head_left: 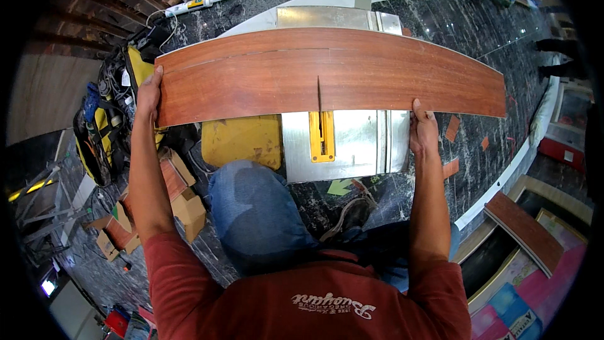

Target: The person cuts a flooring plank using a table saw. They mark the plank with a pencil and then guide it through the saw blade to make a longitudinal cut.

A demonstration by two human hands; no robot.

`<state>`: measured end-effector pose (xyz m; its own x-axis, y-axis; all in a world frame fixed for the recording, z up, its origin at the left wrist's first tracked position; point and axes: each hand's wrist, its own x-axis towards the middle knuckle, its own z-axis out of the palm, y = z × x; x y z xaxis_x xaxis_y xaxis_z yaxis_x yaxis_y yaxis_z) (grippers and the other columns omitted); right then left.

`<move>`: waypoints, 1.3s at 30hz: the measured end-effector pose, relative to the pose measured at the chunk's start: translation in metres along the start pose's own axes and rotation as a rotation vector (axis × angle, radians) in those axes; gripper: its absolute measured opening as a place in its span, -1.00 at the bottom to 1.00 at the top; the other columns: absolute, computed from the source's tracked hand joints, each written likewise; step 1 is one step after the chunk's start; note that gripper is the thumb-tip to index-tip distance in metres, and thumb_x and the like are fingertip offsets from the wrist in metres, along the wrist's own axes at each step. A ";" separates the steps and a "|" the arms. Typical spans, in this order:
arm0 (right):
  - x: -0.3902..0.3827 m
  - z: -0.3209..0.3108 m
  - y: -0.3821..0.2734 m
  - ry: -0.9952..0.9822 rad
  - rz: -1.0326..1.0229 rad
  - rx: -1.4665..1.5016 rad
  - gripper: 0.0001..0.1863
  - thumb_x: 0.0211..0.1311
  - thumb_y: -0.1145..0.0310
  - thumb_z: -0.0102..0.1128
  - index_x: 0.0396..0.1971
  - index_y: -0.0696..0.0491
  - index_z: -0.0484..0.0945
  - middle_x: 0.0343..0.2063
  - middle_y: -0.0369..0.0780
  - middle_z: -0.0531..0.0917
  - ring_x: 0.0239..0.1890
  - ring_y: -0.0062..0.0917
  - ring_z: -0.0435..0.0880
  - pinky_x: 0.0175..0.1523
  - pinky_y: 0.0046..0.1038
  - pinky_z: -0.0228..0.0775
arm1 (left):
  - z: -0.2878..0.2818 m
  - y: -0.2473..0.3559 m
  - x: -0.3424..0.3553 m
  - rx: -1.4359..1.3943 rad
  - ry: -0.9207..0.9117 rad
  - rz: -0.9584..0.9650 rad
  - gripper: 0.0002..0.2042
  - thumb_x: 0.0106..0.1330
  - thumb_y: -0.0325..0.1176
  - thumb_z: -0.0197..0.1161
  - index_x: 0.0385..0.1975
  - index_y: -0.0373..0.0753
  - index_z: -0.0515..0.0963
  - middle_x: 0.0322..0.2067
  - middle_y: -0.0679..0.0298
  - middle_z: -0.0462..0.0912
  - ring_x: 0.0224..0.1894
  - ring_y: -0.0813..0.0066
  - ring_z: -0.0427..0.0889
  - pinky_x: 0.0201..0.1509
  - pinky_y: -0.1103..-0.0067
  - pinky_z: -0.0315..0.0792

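Observation:
A long reddish-brown wood-look plank spans a metal saw table with a yellow slotted insert. A thin dark line runs from the plank's middle to its near edge above that slot; I cannot tell whether it is a cut or blade. My left hand grips the plank's left end, thumb on top. My right hand holds the near edge right of the insert, fingers bent around it. A dirty yellow pad lies left of the metal table, beside my bent knee.
A yellow-black tool bag and cardboard scraps are at left. A sealant tube lies at top. Small offcuts lie right of the table. More planks rest lower right. Dark legs or shoes show at far right.

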<state>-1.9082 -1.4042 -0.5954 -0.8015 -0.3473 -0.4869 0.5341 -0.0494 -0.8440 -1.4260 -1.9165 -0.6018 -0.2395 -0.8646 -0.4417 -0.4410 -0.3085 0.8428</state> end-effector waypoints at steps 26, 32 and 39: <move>-0.006 -0.037 0.012 0.006 0.006 -0.116 -0.82 0.47 0.23 0.37 -0.12 -0.01 0.63 -0.47 -0.42 0.55 -0.49 -0.68 0.44 -0.40 -0.61 0.32 | 0.006 -0.005 -0.024 0.013 0.035 -0.009 -0.46 0.57 0.06 0.21 0.12 -0.40 0.64 -0.02 0.16 0.76 -0.02 0.38 0.68 0.16 0.46 0.50; -0.010 -0.044 0.013 -0.057 0.042 -0.053 -0.82 0.51 0.29 0.31 -0.05 0.04 0.63 -0.29 -0.34 0.70 -0.28 -0.62 0.62 -0.11 -0.51 0.54 | 0.003 -0.009 -0.026 -0.027 0.021 -0.025 -0.47 0.57 0.05 0.22 0.09 -0.41 0.66 -0.02 0.16 0.76 -0.05 0.38 0.69 0.15 0.46 0.51; -0.017 -0.041 0.012 -0.020 0.037 -0.067 -0.87 0.48 0.28 0.35 -0.17 0.00 0.64 -0.42 -0.41 0.64 -0.44 -0.69 0.54 -0.29 -0.58 0.44 | 0.003 -0.008 -0.030 -0.023 0.020 -0.006 -0.47 0.56 0.05 0.23 0.06 -0.41 0.66 -0.03 0.15 0.77 -0.07 0.40 0.70 0.11 0.47 0.52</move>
<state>-1.8992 -1.3603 -0.6062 -0.7757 -0.3668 -0.5135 0.5433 0.0259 -0.8392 -1.4182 -1.8869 -0.5967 -0.2191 -0.8705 -0.4407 -0.4224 -0.3225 0.8471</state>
